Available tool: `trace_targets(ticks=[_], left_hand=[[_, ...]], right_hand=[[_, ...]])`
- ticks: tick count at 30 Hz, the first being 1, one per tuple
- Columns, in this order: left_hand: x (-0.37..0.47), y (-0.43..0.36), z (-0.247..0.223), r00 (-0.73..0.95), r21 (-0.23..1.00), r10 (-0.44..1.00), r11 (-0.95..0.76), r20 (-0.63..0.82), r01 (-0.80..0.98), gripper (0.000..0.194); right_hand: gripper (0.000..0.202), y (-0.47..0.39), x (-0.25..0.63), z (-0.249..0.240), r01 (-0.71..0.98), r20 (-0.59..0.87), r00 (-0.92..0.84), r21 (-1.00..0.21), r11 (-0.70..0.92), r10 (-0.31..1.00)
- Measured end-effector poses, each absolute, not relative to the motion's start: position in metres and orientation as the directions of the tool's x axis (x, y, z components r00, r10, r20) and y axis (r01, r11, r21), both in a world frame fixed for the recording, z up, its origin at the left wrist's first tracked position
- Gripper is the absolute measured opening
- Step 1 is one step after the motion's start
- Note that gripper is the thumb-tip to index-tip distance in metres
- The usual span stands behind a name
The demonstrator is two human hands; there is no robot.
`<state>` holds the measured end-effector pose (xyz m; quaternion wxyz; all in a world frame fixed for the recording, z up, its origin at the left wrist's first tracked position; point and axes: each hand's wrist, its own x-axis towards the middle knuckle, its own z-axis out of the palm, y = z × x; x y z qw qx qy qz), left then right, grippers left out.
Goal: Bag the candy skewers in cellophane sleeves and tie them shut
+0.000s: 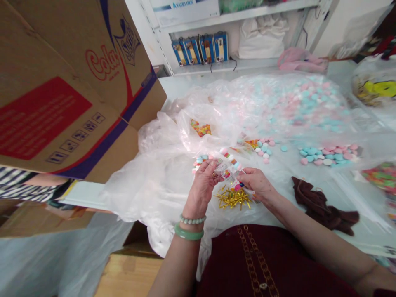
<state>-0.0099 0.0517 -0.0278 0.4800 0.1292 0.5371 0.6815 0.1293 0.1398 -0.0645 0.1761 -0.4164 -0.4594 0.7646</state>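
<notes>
Between my two hands is a small clear plastic packet (227, 170) with white print and bright pink and blue marks. My left hand (206, 177), with a bead bracelet and a green bangle at its wrist, is closed on the packet's left side. On its right side, the fingertips of my right hand (253, 181) pinch it. Just below the packet lies a pile of gold twist ties (233, 199). Round pink, blue and white candies (202, 159) show beyond my left hand. More colourful pieces sit directly behind the packet, partly hidden by it.
A large clear bag of pastel candies (315, 99) covers the table's back, with loose candies (328, 156) before it. Crumpled plastic sheeting (133, 177) spreads left beside a tall cardboard box (71, 82). At right lies a dark brown cloth (323, 206). A shelf (247, 16) stands behind.
</notes>
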Motion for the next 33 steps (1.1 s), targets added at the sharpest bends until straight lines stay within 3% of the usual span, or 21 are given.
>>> trace_targets(ticks=[5,9,13,15,19,26,33], left_hand=[[0.014,0.048,-0.052,-0.344,0.707,0.798,0.139,-0.495,-0.694,0.035],[0.022,0.052,-0.058,-0.496,0.734,0.744,-0.012,-0.447,-0.68,0.027],[0.027,0.059,-0.055,-0.612,0.743,0.706,-0.182,-0.357,-0.644,0.021],[0.032,0.062,-0.056,-0.636,0.717,0.689,-0.242,-0.347,-0.653,0.023],[0.038,0.064,-0.059,-0.619,0.664,0.679,-0.255,-0.394,-0.703,0.026],[0.019,0.059,-0.056,-0.549,0.757,0.675,0.023,-0.494,-0.653,0.03],[0.009,0.064,-0.072,-0.674,0.797,0.611,-0.112,-0.416,-0.593,0.023]], right_hand=[[0.014,0.139,0.126,-0.065,0.114,-0.419,-0.589,-0.89,-0.442,0.692],[0.018,0.134,0.125,-0.059,0.068,-0.385,-0.61,-0.896,-0.438,0.692],[0.026,0.122,0.118,-0.059,-0.09,-0.287,-0.675,-0.882,-0.463,0.679],[0.02,0.118,0.115,-0.062,-0.128,-0.258,-0.656,-0.888,-0.441,0.709],[0.023,0.121,0.115,-0.07,-0.05,-0.331,-0.591,-0.895,-0.443,0.736],[0.021,0.133,0.126,-0.069,0.138,-0.371,-0.641,-0.917,-0.374,0.672],[0.014,0.133,0.123,-0.07,0.217,-0.364,-0.615,-0.931,-0.293,0.7]])
